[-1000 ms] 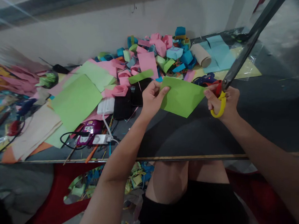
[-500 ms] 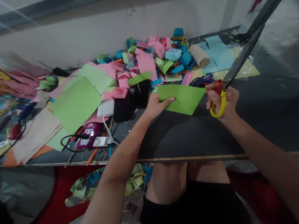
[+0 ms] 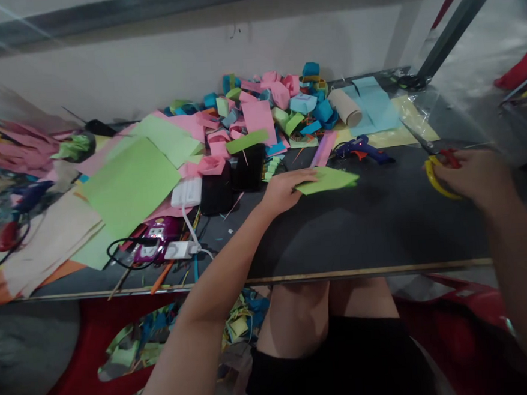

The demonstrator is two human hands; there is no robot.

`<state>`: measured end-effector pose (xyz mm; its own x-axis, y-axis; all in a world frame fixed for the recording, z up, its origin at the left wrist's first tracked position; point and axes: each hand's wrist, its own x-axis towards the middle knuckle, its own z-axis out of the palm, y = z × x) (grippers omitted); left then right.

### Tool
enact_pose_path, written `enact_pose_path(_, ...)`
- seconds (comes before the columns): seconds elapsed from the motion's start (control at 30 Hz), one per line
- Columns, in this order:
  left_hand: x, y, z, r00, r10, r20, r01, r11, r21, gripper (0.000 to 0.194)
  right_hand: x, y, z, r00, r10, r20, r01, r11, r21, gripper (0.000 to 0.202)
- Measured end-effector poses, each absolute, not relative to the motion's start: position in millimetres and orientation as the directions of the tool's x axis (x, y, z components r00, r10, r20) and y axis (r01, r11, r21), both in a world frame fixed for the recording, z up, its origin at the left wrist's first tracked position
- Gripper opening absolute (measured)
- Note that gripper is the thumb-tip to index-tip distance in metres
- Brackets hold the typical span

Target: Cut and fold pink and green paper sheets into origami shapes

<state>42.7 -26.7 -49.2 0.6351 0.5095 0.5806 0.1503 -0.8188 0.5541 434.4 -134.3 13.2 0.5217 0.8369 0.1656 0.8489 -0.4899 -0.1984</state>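
My left hand point(image 3: 286, 191) pinches a small green sheet of paper point(image 3: 328, 181) by its left end, over the dark tabletop. The paper is tilted, so little of its face shows. Off to the right, my right hand point(image 3: 476, 178) is closed around the handles of a pair of scissors point(image 3: 435, 161) with yellow and red grips. The blades point up and left, away from the paper. A blue hot glue gun point(image 3: 363, 150) lies on the table just beyond the green paper, between my two hands.
Folded paper pieces point(image 3: 278, 94) are heaped at the back by the wall. A cardboard tube point(image 3: 345, 107) and blue paper point(image 3: 374, 105) lie right of them. At left are green sheets point(image 3: 129, 183), a phone point(image 3: 247, 167), a white charger point(image 3: 186, 192) and a purple box with sockets point(image 3: 158, 238).
My right hand has moved right with the scissors, away from the paper. The green paper has tipped flatter in my left hand. The glue gun is now uncovered.
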Motion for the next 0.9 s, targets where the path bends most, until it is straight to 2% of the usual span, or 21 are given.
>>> enact_pose_path(0.07, 42.8, -24.5, -49.5, 0.736, 0.433, 0.520, 0.139, -0.849, 0.509, 0.042, 442.6, -144.3, 14.9, 0.608, 0.794, -0.004, 0.786, -0.603, -0.132, 0.017)
enact_pose_path(0.13, 41.8, -21.9, -49.2, 0.800, 0.407, 0.440, 0.160, -0.853, 0.497, 0.048, 447.0, -153.0, 13.9, 0.608, 0.786, -0.108, 0.782, -0.617, -0.088, 0.023)
enact_pose_path(0.23, 39.7, -18.9, -49.1, 0.832, 0.418, 0.366, 0.188, -0.832, 0.523, 0.055, 445.6, -166.1, 13.2, 0.575, 0.811, -0.108, 0.810, -0.582, -0.065, 0.031)
enact_pose_path(0.3, 39.1, -18.0, -50.2, 0.799, 0.457, 0.391, 0.194, -0.811, 0.552, 0.052, 434.4, -172.9, 14.7, 0.537, 0.844, 0.011, 0.843, -0.536, -0.047, 0.033)
enact_pose_path(0.37, 39.2, -18.0, -51.9, 0.743, 0.502, 0.443, 0.174, -0.784, 0.596, 0.044, 411.6, -174.2, 15.1, 0.395, 0.892, 0.219, 0.918, -0.388, -0.078, 0.027)
enact_pose_path(0.43, 39.6, -18.3, -53.6, 0.702, 0.540, 0.464, 0.139, -0.742, 0.655, 0.035, 379.6, -166.9, 10.6, 0.163, 0.916, 0.365, 0.965, -0.070, -0.254, 0.026)
enact_pose_path(0.5, 39.6, -17.9, -55.1, 0.678, 0.578, 0.454, 0.122, -0.698, 0.706, 0.031, 345.4, -151.3, 0.6, -0.073, 0.917, 0.392, 0.860, 0.257, -0.440, 0.034)
enact_pose_path(0.53, 39.2, -17.0, -56.0, 0.669, 0.591, 0.452, 0.121, -0.686, 0.717, 0.037, 330.2, -141.5, -5.3, -0.127, 0.908, 0.399, 0.795, 0.333, -0.507, 0.034)
enact_pose_path(0.57, 38.4, -15.3, -57.2, 0.663, 0.594, 0.455, 0.122, -0.685, 0.718, 0.051, 317.3, -131.2, -10.9, -0.170, 0.899, 0.403, 0.754, 0.382, -0.534, 0.030)
enact_pose_path(0.63, 35.0, -9.7, -60.5, 0.663, 0.585, 0.467, 0.124, -0.701, 0.702, 0.087, 299.7, -111.5, -18.6, -0.240, 0.868, 0.434, 0.727, 0.458, -0.512, 0.018)
enact_pose_path(0.7, 29.4, -1.6, -64.4, 0.671, 0.577, 0.466, 0.119, -0.704, 0.700, 0.110, 292.5, -95.7, -20.3, -0.318, 0.822, 0.472, 0.726, 0.532, -0.437, 0.012)
enact_pose_path(0.8, 19.3, 11.1, -68.1, 0.656, 0.607, 0.449, 0.085, -0.650, 0.755, 0.115, 294.4, -81.0, -17.5, -0.475, 0.736, 0.482, 0.709, 0.645, -0.287, 0.010)
enact_pose_path(0.9, 12.1, 17.8, -67.0, 0.594, 0.668, 0.448, 0.055, -0.589, 0.806, 0.100, 301.0, -75.1, -20.6, -0.577, 0.688, 0.440, 0.671, 0.706, -0.224, 0.012)
